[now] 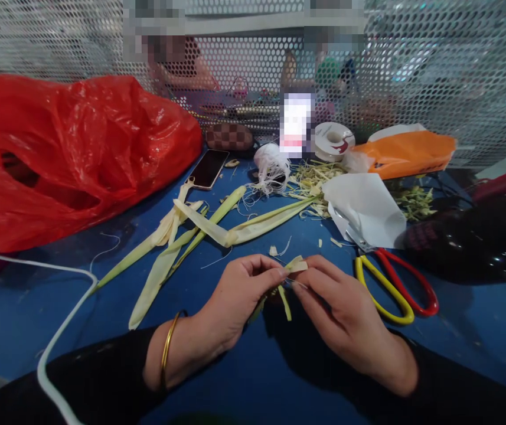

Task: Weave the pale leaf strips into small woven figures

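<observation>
My left hand (246,295) pinches a small folded piece of pale corn husk (297,265) between thumb and index finger. A narrow green strip (286,304) dangles below it. Close on the right, my right hand (345,319) has its thumb and index finger pinched at the husk, on what looks like a fine white thread (296,283). The fingertips partly hide where thread and husk meet. Beyond my left hand, several long corn husks (157,283) lie crossed on the blue table (235,389).
Scissors (385,289) with yellow and red handles lie right, blades under white paper (365,203). Behind are a thread bundle (273,168), husk scraps (317,174), a ribbon spool (335,140), a phone (209,168) and a lit screen (296,124). A red bag (80,153) fills the left; a white cable (64,319) crosses there.
</observation>
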A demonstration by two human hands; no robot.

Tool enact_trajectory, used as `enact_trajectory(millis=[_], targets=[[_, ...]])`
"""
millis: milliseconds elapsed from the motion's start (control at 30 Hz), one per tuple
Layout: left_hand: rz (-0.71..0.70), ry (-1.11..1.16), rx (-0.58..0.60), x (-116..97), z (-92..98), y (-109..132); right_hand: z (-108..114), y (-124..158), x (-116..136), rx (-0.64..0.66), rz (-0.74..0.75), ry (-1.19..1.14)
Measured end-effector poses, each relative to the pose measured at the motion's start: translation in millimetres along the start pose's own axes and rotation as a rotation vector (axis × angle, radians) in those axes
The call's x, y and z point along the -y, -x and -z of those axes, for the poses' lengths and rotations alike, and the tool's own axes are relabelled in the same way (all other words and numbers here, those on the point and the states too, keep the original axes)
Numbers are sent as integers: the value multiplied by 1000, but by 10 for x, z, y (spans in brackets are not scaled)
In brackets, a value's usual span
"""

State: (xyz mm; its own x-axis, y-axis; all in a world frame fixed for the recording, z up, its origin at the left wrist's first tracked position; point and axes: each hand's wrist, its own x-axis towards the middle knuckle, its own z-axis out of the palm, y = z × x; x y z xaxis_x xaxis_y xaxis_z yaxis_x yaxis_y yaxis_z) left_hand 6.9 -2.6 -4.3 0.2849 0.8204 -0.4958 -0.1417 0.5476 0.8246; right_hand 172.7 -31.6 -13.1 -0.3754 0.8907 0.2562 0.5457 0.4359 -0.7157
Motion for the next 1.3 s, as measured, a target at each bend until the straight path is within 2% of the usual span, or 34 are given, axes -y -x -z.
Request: enact_trajectory(millis=[133,267,567,833,1033,1300], targets=[[31,-16,-4,-19,3,7,2,-17,-17,-89,-120,-229],[44,-39,-15,-19,12,-9,-10,-39,-33,-124,-281,-420],[-23,-90,-20,3,25,-23,-54,-95,-32,-194,-473,-621],[-40,-168,16,-39,-15,-4,-18,-96,-41,-162,-450,-504],[-45,-135,6,-76,-21,-10,19,-77,-99,-120,-362,-260],[-109,-123,108,-73,13,3,14,-75,-106,-100,-319,-143]])
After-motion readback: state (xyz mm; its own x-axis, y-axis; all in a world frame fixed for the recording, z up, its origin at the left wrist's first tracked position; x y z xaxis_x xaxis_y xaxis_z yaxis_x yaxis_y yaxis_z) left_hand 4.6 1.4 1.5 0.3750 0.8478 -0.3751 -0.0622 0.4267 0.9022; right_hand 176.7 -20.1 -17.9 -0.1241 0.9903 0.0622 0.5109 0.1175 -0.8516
